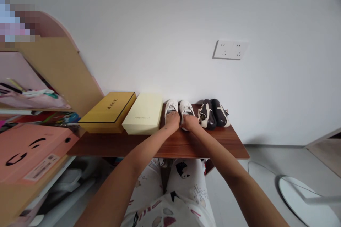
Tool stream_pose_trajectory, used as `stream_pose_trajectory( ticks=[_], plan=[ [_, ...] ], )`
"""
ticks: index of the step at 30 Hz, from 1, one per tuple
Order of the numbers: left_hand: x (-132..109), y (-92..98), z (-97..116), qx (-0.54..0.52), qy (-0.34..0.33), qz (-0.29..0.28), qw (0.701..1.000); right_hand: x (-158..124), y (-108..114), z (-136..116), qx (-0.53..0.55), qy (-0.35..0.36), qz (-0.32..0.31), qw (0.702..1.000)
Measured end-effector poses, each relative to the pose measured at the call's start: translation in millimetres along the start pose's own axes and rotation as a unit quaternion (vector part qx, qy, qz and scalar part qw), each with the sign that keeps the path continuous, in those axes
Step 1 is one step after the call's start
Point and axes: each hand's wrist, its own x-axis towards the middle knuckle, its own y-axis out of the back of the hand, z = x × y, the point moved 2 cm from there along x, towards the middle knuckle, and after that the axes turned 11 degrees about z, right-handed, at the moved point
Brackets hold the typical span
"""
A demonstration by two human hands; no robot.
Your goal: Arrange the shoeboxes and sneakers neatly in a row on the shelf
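Observation:
Two white lace-up sneakers stand side by side on a brown wooden tabletop [213, 146], toes toward the wall. My left hand [173, 120] is closed on the heel end of the left white sneaker [172, 105]. The heel end of the right white sneaker [186, 106] is gripped by my right hand [190, 122]. My fingers hide much of both heels. Just to the right rest a dark shoe with cream trim [207, 115] and its mate [220, 113]. Close on the left lies a pale yellow shoebox [144, 113] with a lid on it.
A gold box with black edging [109, 110] sits at the table's left end. Further left, a pink box [34, 152] rests on a shelf beside a wooden shelf unit [61, 67]. The wall carries a socket plate [230, 50]. A round white base [306, 198] stands on the floor at right.

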Motion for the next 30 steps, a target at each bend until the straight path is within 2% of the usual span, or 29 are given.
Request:
stream_pose_trajectory(
  ticks=[1, 3, 5, 7, 10, 13, 16, 18, 20, 22, 24, 27, 30],
  plan=[
    [-1, 0.1, 1, 0.031, -0.008, -0.004, 0.999, 0, -1, -1, -0.005, 0.002, -0.002, 1.0],
    [-3, 0.0, 5, 0.156, -0.046, -0.036, 0.986, 1, -2, -1, -0.014, 0.001, -0.007, 1.0],
    [-6, -0.3, 8, 0.309, -0.098, -0.081, 0.943, 3, -4, -2, -0.023, 0.003, -0.014, 1.0],
    [-8, 0.1, 11, 0.41, -0.142, -0.112, 0.894, 5, -5, -4, -0.029, 0.009, -0.019, 0.999],
    [-10, 1.9, 14, 0.46, -0.176, -0.122, 0.861, 7, -6, -8, -0.033, 0.016, -0.02, 0.999],
    [-13, 5.6, 16, 0.46, -0.186, -0.117, 0.86, 3, -6, -9, -0.031, 0.015, 0.005, 0.999],
    [-17, 9.7, 24, 0.445, -0.196, -0.101, 0.868, -9, -1, 3, 0.0, 0.015, 0.085, 0.996],
    [-20, 9.2, 35, 0.422, -0.206, -0.083, 0.879, -21, 3, 24, 0.042, 0.021, 0.151, 0.987],
    [-25, 1.9, 48, 0.371, -0.227, -0.081, 0.897, -33, 6, 55, 0.085, 0.01, 0.216, 0.973],
    [-33, -13.8, 61, 0.29, -0.242, -0.11, 0.919, -46, 8, 94, 0.111, -0.038, 0.274, 0.955],
    [-42, -35.9, 70, 0.206, -0.216, -0.152, 0.942, -57, 8, 135, 0.12, -0.119, 0.312, 0.935],
    [-54, -71.8, 73, 0.132, -0.106, -0.199, 0.965, -70, 1, 186, 0.127, -0.256, 0.308, 0.907],
    [-61, -100.8, 70, 0.088, -0.016, -0.216, 0.972, -78, -12, 213, 0.199, -0.33, 0.236, 0.892]
  ],
)
